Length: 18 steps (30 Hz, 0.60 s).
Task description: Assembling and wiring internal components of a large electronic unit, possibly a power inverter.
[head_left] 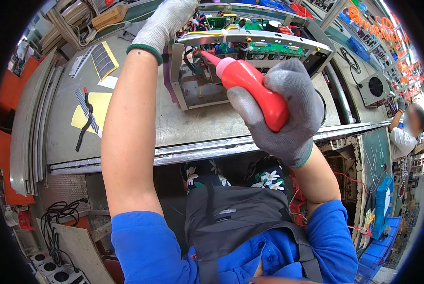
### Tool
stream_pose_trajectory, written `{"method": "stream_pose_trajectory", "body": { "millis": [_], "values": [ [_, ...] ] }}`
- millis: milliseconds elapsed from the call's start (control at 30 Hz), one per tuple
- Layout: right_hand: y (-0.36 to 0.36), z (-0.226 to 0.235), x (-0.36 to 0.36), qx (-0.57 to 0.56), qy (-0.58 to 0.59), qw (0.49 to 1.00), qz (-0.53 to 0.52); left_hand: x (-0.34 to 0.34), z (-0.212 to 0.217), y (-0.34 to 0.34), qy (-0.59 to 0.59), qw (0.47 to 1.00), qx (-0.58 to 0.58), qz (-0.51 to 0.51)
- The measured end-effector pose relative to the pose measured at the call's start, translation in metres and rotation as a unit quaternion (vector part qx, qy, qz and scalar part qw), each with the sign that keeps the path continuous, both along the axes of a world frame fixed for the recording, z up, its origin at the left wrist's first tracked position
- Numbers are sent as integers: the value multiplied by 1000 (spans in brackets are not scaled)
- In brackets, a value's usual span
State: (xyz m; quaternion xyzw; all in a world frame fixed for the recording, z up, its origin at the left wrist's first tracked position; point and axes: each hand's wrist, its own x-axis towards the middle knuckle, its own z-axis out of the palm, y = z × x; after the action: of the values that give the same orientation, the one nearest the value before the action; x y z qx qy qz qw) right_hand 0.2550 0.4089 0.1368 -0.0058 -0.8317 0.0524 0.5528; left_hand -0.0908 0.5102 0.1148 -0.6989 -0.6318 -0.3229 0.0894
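Observation:
My right hand (294,106), in a grey-coated work glove, is wrapped round a red squeeze bottle (252,85). The bottle's long thin nozzle points up and left into an open metal-framed electronic unit (188,90), its tip near the parts at the unit's left end. Green circuit boards (273,49) and coloured wires fill the frame. My left hand (171,21), in a white knit glove with a green cuff, reaches to the unit's far left corner. Its fingers are cut off by the upper edge, so their grip does not show.
Left of the unit lie yellow sheets (104,61) and a black cable with a striped strip (85,116) on the metal worktable (183,132). Long metal panels (32,123) stand at the left. A fan unit (375,89) and a co-worker (408,130) are at the right.

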Motion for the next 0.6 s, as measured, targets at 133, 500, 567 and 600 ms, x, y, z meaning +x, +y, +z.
{"method": "stream_pose_trajectory", "body": {
  "millis": [133,500,567,600],
  "values": [
    [0,-3,14,-34,-44,998,2,7,8,-15,-59,998,-30,15],
    [19,-62,13,-158,-14,987,0,24,24,-34,-142,987,-71,31],
    [21,-69,4,-135,-22,991,7,26,25,-37,-149,985,-74,33],
    [22,-70,1,-121,-21,992,3,26,25,-39,-151,985,-76,35]
  ]
}}
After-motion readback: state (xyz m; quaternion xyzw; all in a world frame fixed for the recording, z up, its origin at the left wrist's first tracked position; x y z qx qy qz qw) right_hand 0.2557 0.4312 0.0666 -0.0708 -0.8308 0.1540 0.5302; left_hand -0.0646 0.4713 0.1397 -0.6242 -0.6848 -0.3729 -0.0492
